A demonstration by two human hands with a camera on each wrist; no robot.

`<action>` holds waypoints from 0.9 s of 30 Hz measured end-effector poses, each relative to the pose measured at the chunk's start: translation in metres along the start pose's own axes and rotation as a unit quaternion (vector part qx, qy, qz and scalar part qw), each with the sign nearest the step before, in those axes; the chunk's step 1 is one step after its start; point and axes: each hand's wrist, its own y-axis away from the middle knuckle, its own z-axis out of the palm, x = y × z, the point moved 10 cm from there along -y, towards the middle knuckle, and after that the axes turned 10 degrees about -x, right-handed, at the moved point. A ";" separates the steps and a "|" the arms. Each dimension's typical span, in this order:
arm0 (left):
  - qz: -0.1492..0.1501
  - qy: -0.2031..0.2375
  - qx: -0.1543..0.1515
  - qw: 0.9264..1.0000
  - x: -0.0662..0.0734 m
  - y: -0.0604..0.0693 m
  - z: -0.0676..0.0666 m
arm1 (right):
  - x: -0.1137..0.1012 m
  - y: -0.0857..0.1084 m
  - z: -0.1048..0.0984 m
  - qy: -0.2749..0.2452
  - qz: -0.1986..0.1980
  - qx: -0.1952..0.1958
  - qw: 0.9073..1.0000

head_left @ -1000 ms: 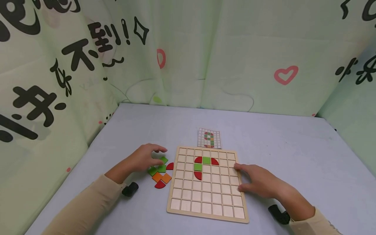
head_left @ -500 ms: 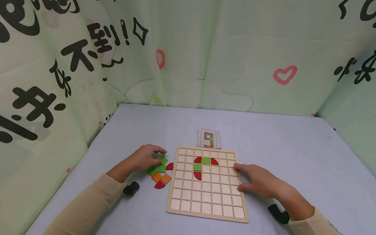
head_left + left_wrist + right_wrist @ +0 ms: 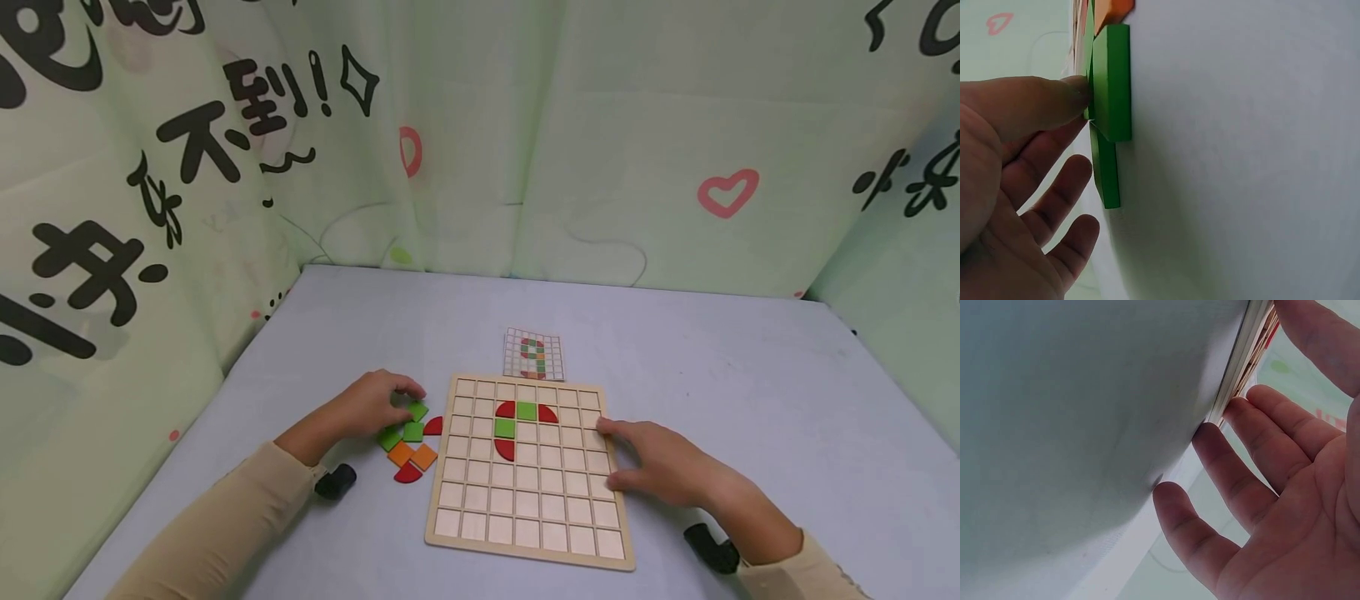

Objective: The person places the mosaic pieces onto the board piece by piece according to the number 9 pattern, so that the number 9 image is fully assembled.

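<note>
My left hand (image 3: 373,404) is at the pile of tiles left of the wooden grid board (image 3: 527,504). Its thumb and index finger pinch a green square tile (image 3: 418,411); in the left wrist view the fingertips hide part of it, beside another green tile (image 3: 1112,84). My right hand (image 3: 663,458) touches the board's right edge, thumb and fingertips against the frame, fingers fairly straight in the right wrist view. On the board lie red quarter-round tiles (image 3: 506,450) and green squares (image 3: 527,412), forming a partial ring in the upper middle cells.
A small pattern card (image 3: 555,358) lies behind the board, printed with a red, green and orange figure. Orange squares (image 3: 424,456), green squares (image 3: 413,431) and red quarter-rounds (image 3: 408,472) are loose beside the board. Printed curtains (image 3: 615,150) hang around the white table (image 3: 712,358).
The left index finger has come down slightly toward the thumb, closing on the green tile. The right hand and the board have stayed put.
</note>
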 end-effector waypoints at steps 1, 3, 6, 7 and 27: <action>0.000 0.000 0.001 1.000 0.000 0.000 0.000 | 0.000 0.000 0.000 0.000 -0.001 0.001 1.000; -0.002 0.000 0.003 1.000 -0.001 0.000 -0.001 | 0.000 0.001 0.000 0.000 -0.002 0.002 1.000; -0.004 0.001 0.005 1.000 -0.001 0.000 -0.002 | 0.000 0.001 0.000 0.000 -0.003 0.002 1.000; -0.005 0.001 0.006 1.000 -0.001 0.000 -0.002 | 0.000 0.001 0.000 0.000 -0.003 0.002 1.000; -0.045 0.002 0.012 0.999 -0.008 -0.002 -0.001 | -0.001 0.000 0.000 0.004 -0.009 0.003 1.000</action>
